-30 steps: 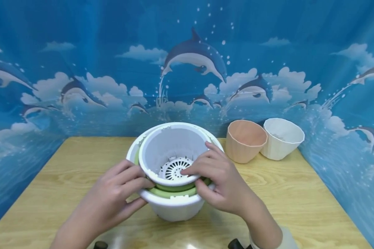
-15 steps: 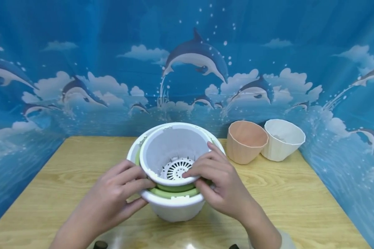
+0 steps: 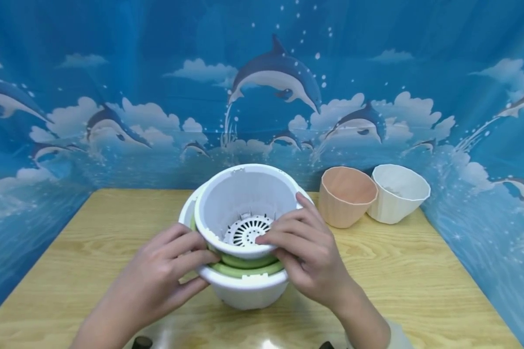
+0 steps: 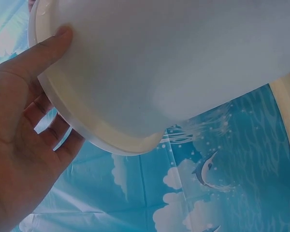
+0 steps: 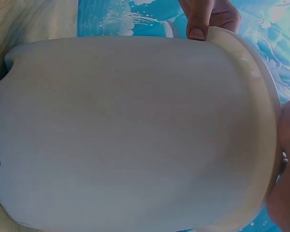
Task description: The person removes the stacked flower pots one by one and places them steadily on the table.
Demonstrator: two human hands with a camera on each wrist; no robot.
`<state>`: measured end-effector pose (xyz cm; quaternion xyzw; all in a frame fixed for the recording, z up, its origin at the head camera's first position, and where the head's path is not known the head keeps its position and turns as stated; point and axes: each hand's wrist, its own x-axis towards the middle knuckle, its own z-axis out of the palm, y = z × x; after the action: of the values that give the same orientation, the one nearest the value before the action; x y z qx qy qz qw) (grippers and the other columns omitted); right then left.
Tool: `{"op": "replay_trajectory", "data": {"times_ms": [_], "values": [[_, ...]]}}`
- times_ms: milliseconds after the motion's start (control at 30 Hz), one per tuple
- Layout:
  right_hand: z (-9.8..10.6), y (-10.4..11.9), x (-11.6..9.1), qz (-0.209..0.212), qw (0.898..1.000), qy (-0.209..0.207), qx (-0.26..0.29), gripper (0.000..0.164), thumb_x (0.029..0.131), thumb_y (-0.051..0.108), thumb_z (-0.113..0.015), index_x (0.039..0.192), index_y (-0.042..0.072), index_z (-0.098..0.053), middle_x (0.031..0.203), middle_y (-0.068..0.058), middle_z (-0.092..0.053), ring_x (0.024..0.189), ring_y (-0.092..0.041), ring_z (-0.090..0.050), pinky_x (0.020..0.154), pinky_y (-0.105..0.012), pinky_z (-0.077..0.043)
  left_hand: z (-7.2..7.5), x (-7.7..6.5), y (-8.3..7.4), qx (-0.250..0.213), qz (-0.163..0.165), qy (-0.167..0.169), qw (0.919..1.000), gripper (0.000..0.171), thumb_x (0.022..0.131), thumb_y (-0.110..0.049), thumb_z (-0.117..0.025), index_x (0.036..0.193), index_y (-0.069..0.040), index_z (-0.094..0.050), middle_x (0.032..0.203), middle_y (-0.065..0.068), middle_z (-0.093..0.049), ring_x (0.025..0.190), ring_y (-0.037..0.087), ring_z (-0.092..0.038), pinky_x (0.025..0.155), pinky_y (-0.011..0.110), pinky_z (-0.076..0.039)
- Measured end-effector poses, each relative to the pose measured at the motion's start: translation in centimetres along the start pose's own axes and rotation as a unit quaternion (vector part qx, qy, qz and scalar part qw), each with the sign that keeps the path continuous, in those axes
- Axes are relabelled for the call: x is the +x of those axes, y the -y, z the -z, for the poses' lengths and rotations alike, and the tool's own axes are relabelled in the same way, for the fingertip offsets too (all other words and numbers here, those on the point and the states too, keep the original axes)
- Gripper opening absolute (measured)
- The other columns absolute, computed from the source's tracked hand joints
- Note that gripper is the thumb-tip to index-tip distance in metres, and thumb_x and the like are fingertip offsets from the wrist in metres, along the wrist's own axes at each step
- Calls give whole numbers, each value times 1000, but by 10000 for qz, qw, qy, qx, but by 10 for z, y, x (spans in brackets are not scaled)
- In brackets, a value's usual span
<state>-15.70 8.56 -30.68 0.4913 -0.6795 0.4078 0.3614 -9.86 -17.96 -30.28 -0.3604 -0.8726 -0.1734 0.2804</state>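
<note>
A white inner plant pot (image 3: 253,186), with a round slotted grate (image 3: 250,231) in its bottom, stands nested in a green pot (image 3: 251,269). Both sit inside a larger white outer pot (image 3: 249,293). My right hand (image 3: 310,247) pinches the inner pot's front right rim, thumb outside and fingers inside. My left hand (image 3: 170,264) holds the left rim of the outer pot, its thumb on the outside wall, as the left wrist view also shows. In the right wrist view the outer pot's wall (image 5: 135,135) hides most of the right hand (image 5: 287,169).
A peach pot (image 3: 347,198) and a cream pot (image 3: 397,194) stand side by side at the back right of the wooden table (image 3: 113,228). A blue dolphin-print curtain (image 3: 157,97) encloses the back and sides. Small dark objects show at the near edge.
The inner white pot has risen slightly in the right hand, and more of the green pot shows below its front rim. The left hand stays on the outer rim.
</note>
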Motion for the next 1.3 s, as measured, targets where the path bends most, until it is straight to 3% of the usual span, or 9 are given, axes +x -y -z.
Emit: {"op": "replay_trajectory", "data": {"times_ms": [233, 467, 967, 1133, 1300], "values": [[-3, 1, 3, 418, 9984, -341, -138, 21, 86, -2, -61, 92, 11, -76, 85, -3, -73, 88, -23, -63, 115, -57, -30, -1, 0, 1, -21, -46, -28, 10000, 32, 69, -27, -87, 98, -24, -76, 108, -12, -68, 98, 13, -57, 78, 37, -56], [-2, 4, 4, 638, 9956, -669, -171, 17, 95, 5, -60, 89, 9, -76, 82, -5, -72, 85, -24, -62, 115, -55, -30, -4, 0, -1, -157, -125, -33, 9998, 23, 77, -33, -83, 97, -25, -74, 106, -12, -67, 96, 13, -57, 75, 35, -55], [-2, 8, 6, 784, 9928, -896, -117, 16, 93, 2, -62, 88, 8, -76, 83, -4, -72, 86, -25, -62, 115, -58, -30, -4, -1, -2, -178, 49, 119, 9998, 26, 76, -33, -83, 99, -26, -74, 111, -13, -67, 99, 11, -57, 78, 36, -56], [-2, 11, 9, 958, 9868, -1304, -61, 15, 92, 3, -65, 82, 5, -75, 78, -6, -71, 82, -27, -63, 114, -57, -31, -5, 1, -1, -227, -101, -26, 9997, 24, 77, -32, -83, 98, -24, -74, 107, -12, -67, 96, 12, -57, 77, 35, -55], [-2, 12, 11, 1053, 9796, -1712, 58, 15, 91, 3, -68, 78, 1, -75, 75, -8, -70, 79, -29, -62, 114, -56, -33, -3, 0, -2, -174, 81, 97, 9998, 25, 74, -30, -85, 96, -25, -74, 101, -14, -66, 94, 9, -55, 75, 31, -54]]}}
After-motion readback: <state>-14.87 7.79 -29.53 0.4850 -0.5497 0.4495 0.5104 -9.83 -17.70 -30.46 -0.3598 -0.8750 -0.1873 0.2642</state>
